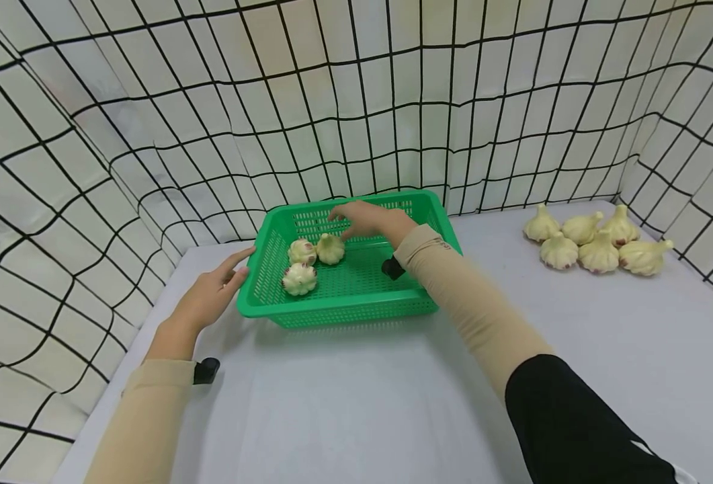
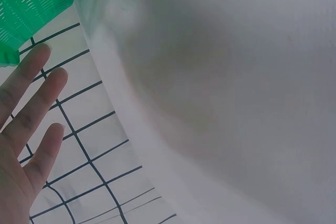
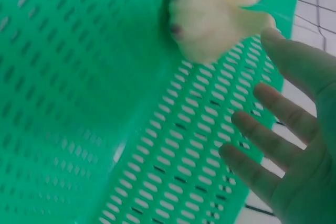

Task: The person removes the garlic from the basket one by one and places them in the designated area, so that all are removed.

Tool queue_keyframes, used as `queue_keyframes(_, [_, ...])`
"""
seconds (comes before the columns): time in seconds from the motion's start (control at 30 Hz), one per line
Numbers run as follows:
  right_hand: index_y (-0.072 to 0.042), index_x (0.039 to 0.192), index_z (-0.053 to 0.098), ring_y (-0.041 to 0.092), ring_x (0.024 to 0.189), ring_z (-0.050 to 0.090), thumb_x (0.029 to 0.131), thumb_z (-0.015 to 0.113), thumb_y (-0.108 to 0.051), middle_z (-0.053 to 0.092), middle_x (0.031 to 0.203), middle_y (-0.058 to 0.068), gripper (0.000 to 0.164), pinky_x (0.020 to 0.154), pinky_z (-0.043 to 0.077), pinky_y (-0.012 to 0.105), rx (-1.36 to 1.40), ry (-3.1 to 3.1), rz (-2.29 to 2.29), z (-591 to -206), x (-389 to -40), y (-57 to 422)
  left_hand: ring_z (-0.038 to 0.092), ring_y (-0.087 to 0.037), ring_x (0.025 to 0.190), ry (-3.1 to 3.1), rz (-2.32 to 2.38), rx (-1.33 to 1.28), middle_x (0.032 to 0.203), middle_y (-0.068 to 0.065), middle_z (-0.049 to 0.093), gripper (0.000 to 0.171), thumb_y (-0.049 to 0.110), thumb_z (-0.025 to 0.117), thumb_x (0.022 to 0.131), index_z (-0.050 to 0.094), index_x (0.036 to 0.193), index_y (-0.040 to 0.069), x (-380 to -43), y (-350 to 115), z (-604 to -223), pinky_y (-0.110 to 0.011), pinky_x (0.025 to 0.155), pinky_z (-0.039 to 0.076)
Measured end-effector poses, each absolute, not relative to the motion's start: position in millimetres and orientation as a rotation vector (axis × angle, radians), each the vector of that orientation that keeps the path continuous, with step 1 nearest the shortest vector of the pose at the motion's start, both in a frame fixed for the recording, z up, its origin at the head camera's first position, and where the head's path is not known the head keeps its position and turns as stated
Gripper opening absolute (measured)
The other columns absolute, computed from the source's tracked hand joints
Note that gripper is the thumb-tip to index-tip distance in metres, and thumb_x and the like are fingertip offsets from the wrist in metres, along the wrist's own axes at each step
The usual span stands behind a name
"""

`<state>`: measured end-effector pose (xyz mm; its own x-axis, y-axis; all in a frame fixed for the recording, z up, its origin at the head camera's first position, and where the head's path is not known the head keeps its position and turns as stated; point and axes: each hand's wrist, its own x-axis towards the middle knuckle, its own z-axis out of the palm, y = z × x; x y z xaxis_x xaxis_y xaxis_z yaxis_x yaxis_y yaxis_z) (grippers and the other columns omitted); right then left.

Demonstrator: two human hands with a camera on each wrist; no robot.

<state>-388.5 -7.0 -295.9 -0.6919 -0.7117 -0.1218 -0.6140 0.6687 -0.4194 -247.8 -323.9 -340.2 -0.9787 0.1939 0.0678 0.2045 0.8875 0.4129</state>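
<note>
A green perforated plastic basket (image 1: 356, 306) stands on the white table with three garlic bulbs in its left half. Reaching over it, my right hand (image 1: 365, 220) has its fingers spread beside the rear garlic bulb (image 1: 330, 249). In the right wrist view the thumb tip (image 3: 272, 36) is right at the stem of that garlic bulb (image 3: 202, 22), and the other fingers are apart from it. Two more bulbs, one garlic bulb (image 1: 302, 251) and a whiter one (image 1: 299, 279), lie to its left. My left hand (image 1: 207, 296) has relaxed fingers at the basket's left rim.
Several garlic bulbs (image 1: 598, 252) sit grouped on the table (image 1: 543, 323) at the right. Black netting (image 1: 392, 107) over white walls encloses the back and both sides. A black wrist camera (image 1: 206, 370) is on my left wrist.
</note>
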Motion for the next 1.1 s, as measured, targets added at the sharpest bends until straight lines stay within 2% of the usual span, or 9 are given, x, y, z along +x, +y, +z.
queue_keyframes(0.27, [-0.006,0.157,0.039,0.03,0.149,0.032,0.102,0.068,-0.021,0.037,0.162,0.013,0.064,0.118,0.03,0.04,-1.06,2.594,-0.319,-300,-383,-26,0.056,-0.054,0.121,-3.032,-0.665,-0.312,0.137,-0.035,0.056,0.062,0.054,0.028,0.111,0.025,0.165,0.023,-246,-324,-340,-0.071,0.094,0.044])
queue_keyframes(0.47, [-0.012,0.161,0.034,0.032,0.151,0.027,0.102,0.067,-0.023,0.03,0.165,0.014,0.068,0.119,0.03,0.044,-0.99,2.581,-0.276,-304,-384,-34,0.059,-0.052,0.118,-3.025,-0.659,-0.323,0.135,-0.034,0.058,0.062,0.055,0.029,0.11,0.026,0.164,0.024,-248,-325,-340,-0.069,0.091,0.046])
queue_keyframes(0.6, [-0.012,0.163,0.029,0.031,0.152,0.025,0.103,0.066,-0.022,0.027,0.167,0.013,0.07,0.119,0.028,0.045,-0.975,2.568,-0.224,-307,-385,-38,0.059,-0.051,0.118,-3.031,-0.66,-0.319,0.135,-0.034,0.058,0.062,0.055,0.029,0.11,0.025,0.165,0.024,-248,-325,-339,-0.069,0.092,0.046])
queue_keyframes(0.67, [-0.011,0.162,0.03,0.031,0.152,0.027,0.103,0.066,-0.021,0.028,0.166,0.013,0.07,0.119,0.029,0.044,-0.993,2.561,-0.2,-308,-385,-39,0.058,-0.052,0.119,-3.037,-0.659,-0.31,0.137,-0.034,0.057,0.062,0.055,0.029,0.11,0.025,0.165,0.025,-247,-325,-339,-0.069,0.092,0.046])
queue_keyframes(0.9, [-0.012,0.149,0.049,0.03,0.141,0.042,0.101,0.069,-0.015,0.041,0.157,0.013,0.052,0.107,0.043,0.041,-1.021,2.537,-0.203,-307,-383,-38,0.057,-0.052,0.121,-3.041,-0.662,-0.302,0.137,-0.034,0.057,0.062,0.055,0.028,0.11,0.024,0.165,0.025,-245,-326,-339,-0.07,0.093,0.045])
queue_keyframes(1.1, [-0.013,0.15,0.049,0.03,0.141,0.042,0.098,0.071,-0.008,0.04,0.158,0.013,0.057,0.105,0.045,0.04,-1.027,2.511,-0.227,-310,-386,-34,0.058,-0.052,0.12,-3.029,-0.664,-0.314,0.136,-0.034,0.058,0.062,0.055,0.028,0.11,0.024,0.165,0.025,-247,-326,-340,-0.07,0.093,0.045])
